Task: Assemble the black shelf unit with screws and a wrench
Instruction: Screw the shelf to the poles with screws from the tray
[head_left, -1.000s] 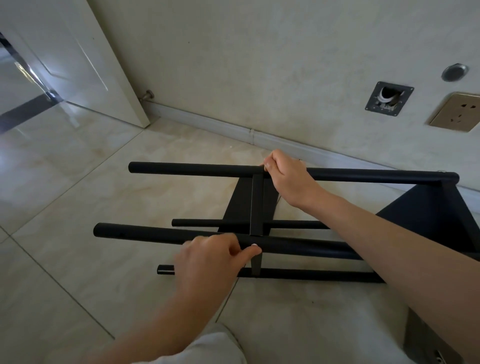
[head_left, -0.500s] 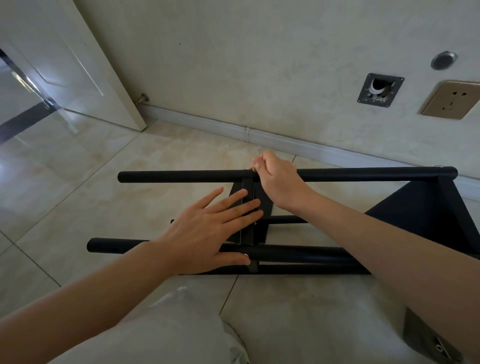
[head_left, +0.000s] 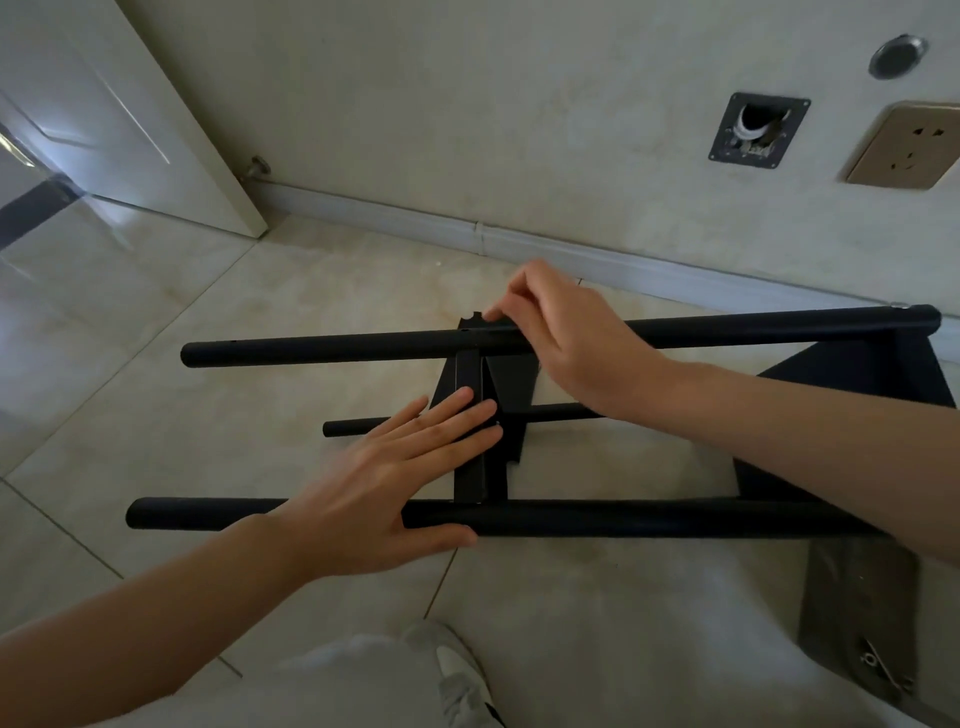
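The black shelf unit lies on its side on the tiled floor, its round poles running left to right: a far pole (head_left: 322, 348), a near pole (head_left: 649, 522) and a lower pole (head_left: 353, 427) close to the floor. A black shelf panel (head_left: 511, 384) stands on edge between the poles near the middle. My left hand (head_left: 395, 478) lies flat with straight fingers on the panel, thumb along the near pole. My right hand (head_left: 566, 332) pinches the panel's top edge at the far pole. Another black shelf (head_left: 852, 379) is fixed at the right end.
A wall with a baseboard (head_left: 597, 260) runs just behind the unit. A white door (head_left: 130, 119) stands open at the left with a door stop (head_left: 257, 167). A grey sheet with a metal tool (head_left: 878, 665) lies at the lower right. My knee (head_left: 337, 680) is at the bottom.
My left hand left the near pole and spread flat against the panel. My right hand moved from gripping the far pole to pinching the panel's top edge, which now pokes above the pole.
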